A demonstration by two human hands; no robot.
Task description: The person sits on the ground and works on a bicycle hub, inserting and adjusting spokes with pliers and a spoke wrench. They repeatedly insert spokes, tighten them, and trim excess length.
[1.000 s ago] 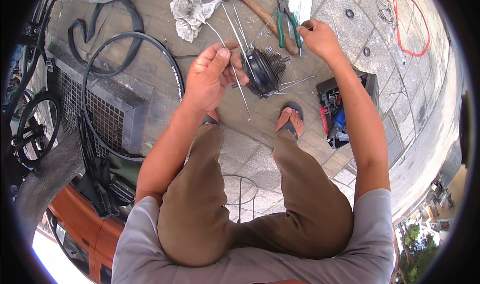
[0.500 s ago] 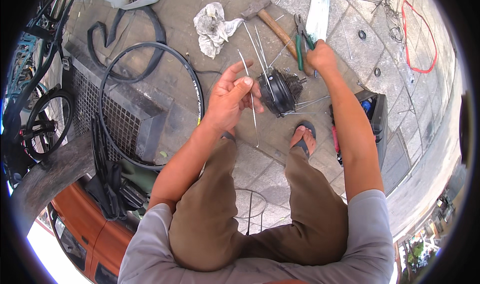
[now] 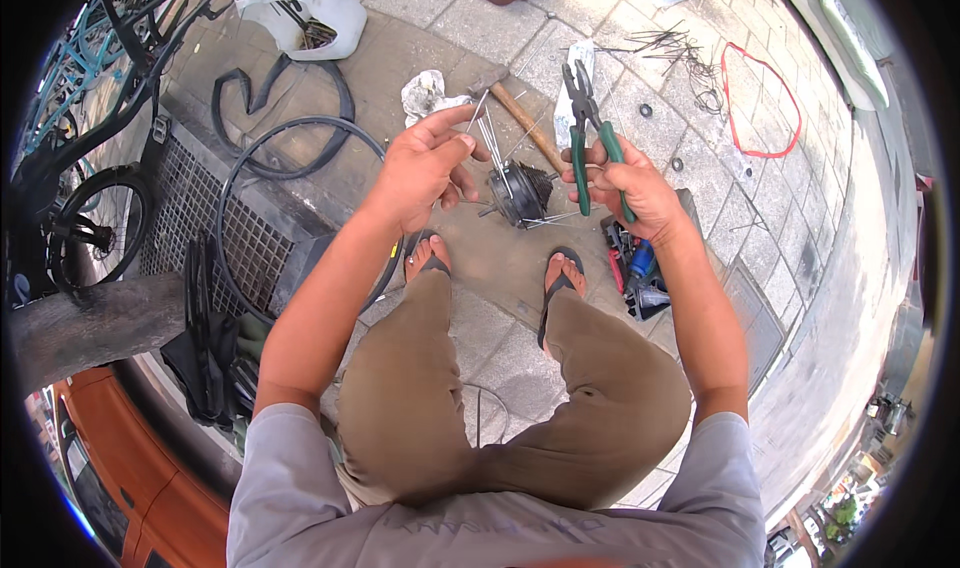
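Observation:
Between the thumb and fingers of my left hand (image 3: pixel 418 173) is a thin metal spoke (image 3: pixel 479 111), pinched and pointing up and away; its lower part is hidden by the hand. My right hand (image 3: pixel 640 196) grips pliers (image 3: pixel 580 173) with green handles, the dark jaws pointing away from me and the handles apart. Beyond and between both hands, a black wheel hub (image 3: pixel 517 198) rests on the ground, with several loose spokes sticking out of it. Behind it lie a hammer (image 3: pixel 530 126) with a wooden handle and a crumpled white cloth (image 3: pixel 422 92).
To the left lie a black wheel rim (image 3: pixel 300 121), a flat inner tube (image 3: pixel 340 98) and a metal grate (image 3: pixel 190 208). A cut white jug (image 3: pixel 345 18) stands farther back. An open toolbox (image 3: pixel 640 268) is near my right foot. A red loop (image 3: pixel 727 98) lies far right.
My right hand has lifted the pliers off the ground and brought them nearer my left hand. The left hand still holds the spoke, now tilted differently. The view has shifted, showing more ground ahead.

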